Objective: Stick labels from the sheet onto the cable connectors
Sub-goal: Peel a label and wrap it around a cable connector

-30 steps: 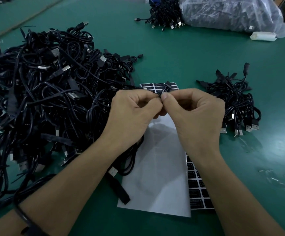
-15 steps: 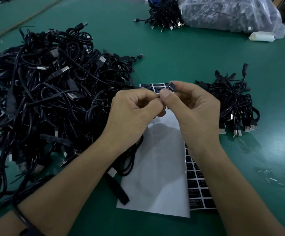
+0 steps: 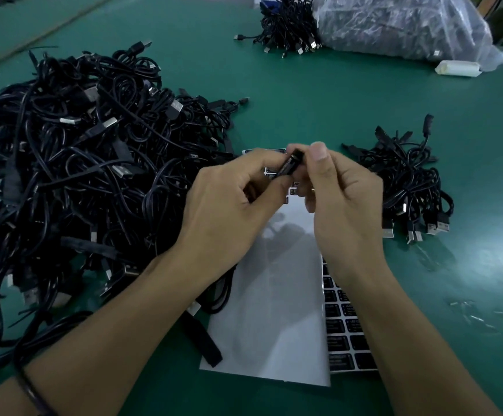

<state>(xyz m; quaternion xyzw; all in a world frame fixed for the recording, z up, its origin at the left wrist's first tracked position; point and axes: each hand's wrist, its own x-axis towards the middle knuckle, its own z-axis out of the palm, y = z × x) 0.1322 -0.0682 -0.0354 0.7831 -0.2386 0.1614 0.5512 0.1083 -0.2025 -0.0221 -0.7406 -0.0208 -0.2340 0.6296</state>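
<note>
Both hands meet over the middle of the green table. My left hand [image 3: 229, 205] pinches a black cable connector [image 3: 288, 167] that carries a label with small print. My right hand [image 3: 343, 202] grips the connector's far end between thumb and fingers. Beneath the hands lies the label sheet [image 3: 274, 310], its white backing mostly bare, with black labels [image 3: 345, 325] left along its right edge and at its far end. The connector's cable runs down under my left wrist.
A big tangled heap of black cables [image 3: 73, 175] fills the left side. A smaller bundle of cables [image 3: 406, 187] lies to the right. At the back stand another bundle [image 3: 286, 28], a clear plastic bag [image 3: 400, 25] and a white object [image 3: 457, 68].
The connector has turned in my fingers so its labelled side shows, and my right thumb has risen over its tip. Both hands stay in the same spot.
</note>
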